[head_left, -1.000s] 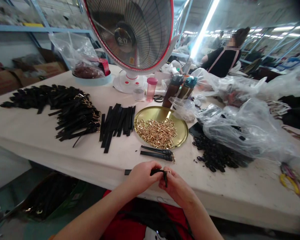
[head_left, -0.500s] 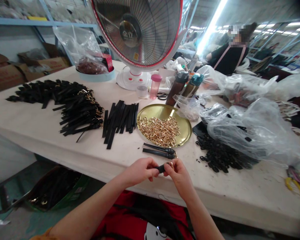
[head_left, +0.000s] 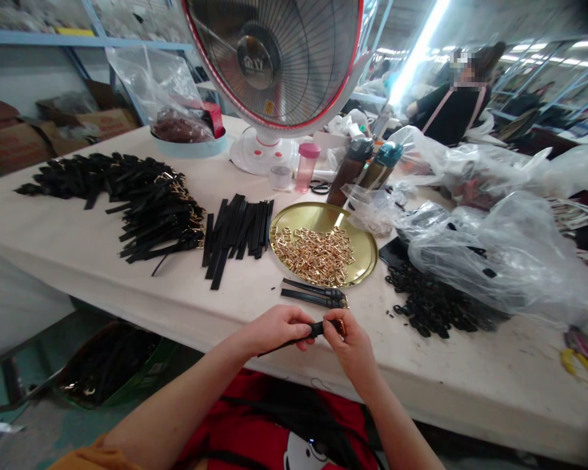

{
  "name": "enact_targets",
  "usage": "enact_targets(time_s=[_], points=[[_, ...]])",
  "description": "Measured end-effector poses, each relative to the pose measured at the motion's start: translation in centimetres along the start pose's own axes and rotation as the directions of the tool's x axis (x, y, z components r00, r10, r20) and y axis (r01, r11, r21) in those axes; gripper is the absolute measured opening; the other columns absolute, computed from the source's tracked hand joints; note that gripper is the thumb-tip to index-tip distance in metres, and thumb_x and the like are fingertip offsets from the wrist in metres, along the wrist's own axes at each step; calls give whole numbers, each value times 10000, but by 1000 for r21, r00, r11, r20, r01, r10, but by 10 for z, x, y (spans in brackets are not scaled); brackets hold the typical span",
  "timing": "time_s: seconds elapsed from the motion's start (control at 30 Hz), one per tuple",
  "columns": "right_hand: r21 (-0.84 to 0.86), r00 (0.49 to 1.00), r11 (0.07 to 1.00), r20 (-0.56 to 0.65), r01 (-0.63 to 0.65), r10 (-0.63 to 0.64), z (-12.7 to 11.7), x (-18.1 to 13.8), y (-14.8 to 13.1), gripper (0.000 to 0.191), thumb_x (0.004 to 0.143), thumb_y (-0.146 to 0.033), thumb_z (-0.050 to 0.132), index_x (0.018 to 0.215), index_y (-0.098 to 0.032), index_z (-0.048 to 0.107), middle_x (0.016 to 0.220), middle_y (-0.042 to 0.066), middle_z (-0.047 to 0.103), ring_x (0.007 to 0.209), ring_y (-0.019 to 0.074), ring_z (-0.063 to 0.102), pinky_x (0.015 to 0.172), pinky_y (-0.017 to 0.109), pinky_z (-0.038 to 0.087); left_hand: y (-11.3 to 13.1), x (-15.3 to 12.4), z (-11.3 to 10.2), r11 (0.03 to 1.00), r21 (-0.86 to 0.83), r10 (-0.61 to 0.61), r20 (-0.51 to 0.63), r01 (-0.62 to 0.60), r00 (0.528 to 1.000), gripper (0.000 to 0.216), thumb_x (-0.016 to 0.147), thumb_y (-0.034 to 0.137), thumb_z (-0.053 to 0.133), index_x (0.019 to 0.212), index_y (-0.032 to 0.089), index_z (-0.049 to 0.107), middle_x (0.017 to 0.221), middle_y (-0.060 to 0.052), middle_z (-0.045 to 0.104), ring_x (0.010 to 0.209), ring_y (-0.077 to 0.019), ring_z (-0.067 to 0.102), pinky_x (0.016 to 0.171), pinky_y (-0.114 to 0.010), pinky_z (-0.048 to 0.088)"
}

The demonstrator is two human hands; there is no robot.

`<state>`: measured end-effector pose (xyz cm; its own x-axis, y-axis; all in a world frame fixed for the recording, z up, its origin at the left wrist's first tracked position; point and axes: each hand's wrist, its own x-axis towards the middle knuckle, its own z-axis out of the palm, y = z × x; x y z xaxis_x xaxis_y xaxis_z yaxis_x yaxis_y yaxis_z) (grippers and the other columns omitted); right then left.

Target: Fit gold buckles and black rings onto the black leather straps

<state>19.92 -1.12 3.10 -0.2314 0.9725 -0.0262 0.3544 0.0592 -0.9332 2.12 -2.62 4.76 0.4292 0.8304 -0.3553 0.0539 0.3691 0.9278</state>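
Between my hands, above the table's front edge, is a black strap (head_left: 317,329) with a gold buckle at its right end, mostly hidden by fingers. My left hand (head_left: 284,328) pinches the strap, and its tail hangs out to the lower left under the palm. My right hand (head_left: 347,336) is closed on the buckle end. Just beyond lie two black straps (head_left: 308,297) with gold buckles at their right ends. Behind them a round gold tray (head_left: 365,254) holds a heap of small gold buckles (head_left: 318,254).
Plain black strips (head_left: 238,228) lie left of the tray, a large pile of buckled straps (head_left: 151,202) farther left. Black loops (head_left: 426,300) and clear plastic bags (head_left: 490,254) are at right, with yellow-handled pliers (head_left: 581,365). A heater (head_left: 274,65), bottles (head_left: 350,170) and another person (head_left: 451,111) are behind.
The strap's tail now shows below my left hand, and more of the strap is visible between my hands. My right fingers have shifted slightly on the buckle end.
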Motion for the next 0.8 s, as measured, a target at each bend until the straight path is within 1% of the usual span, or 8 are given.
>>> enact_targets(time_s=[0.1,0.17,0.27,0.33,0.4,0.5,0.57,0.8], points=[[234,984,957,95,-172,153,-2,1,-2,170,733,-352,550,790,-204,489,548,-57,445,506,101,429,511,230,349,5,-3,0,994,-97,-47,27,49,999,276,725,326,575,911,125,603,801,-39,643,623,-98,570,639,-225,424],[432,946,845,206,-316,248,-2,1,-3,215,725,-386,557,800,-208,461,553,-65,438,483,90,428,507,229,362,8,-5,1,979,-192,-62,49,70,997,294,713,341,596,907,120,601,800,-42,646,603,-82,558,614,-203,413],[517,918,761,279,-392,283,-2,0,-4,245,721,-405,556,810,-211,437,566,-66,440,465,84,423,500,234,368,8,-6,3,956,-285,-60,56,74,997,285,706,338,610,875,109,605,780,-43,646,567,-56,529,568,-168,390],[385,946,867,199,-315,256,-1,-1,-4,212,739,-391,529,801,-206,446,551,-59,442,473,96,427,503,240,362,5,-5,5,954,-290,-59,38,68,998,271,715,331,601,867,107,602,774,-42,647,555,-49,521,553,-158,382],[128,989,981,45,-143,138,0,-2,-4,156,746,-346,517,789,-202,478,580,-35,476,517,115,447,530,254,363,1,-3,6,966,-252,-56,4,55,998,259,723,320,589,869,106,597,774,-40,649,546,-48,523,555,-162,387],[-183,994,979,-45,89,-99,0,-3,-4,80,740,-267,510,780,-200,523,696,14,540,624,146,486,599,275,377,-5,2,7,988,-152,-34,-47,26,998,264,716,318,584,872,105,599,757,-36,645,549,-67,529,560,-188,411],[-204,990,969,11,137,-138,-2,-4,-3,65,746,-254,502,770,-200,530,717,21,549,643,151,495,606,273,386,-7,4,8,993,-115,-19,-57,13,998,279,702,322,591,875,105,604,750,-36,637,594,-95,545,554,-204,428],[-69,977,995,206,66,-50,-8,-7,7,88,758,-276,507,773,-199,547,623,-17,527,556,123,468,521,233,379,-6,3,8,996,-81,-36,-43,33,998,265,685,277,584,878,96,596,696,-21,617,539,-87,549,564,-225,452]])
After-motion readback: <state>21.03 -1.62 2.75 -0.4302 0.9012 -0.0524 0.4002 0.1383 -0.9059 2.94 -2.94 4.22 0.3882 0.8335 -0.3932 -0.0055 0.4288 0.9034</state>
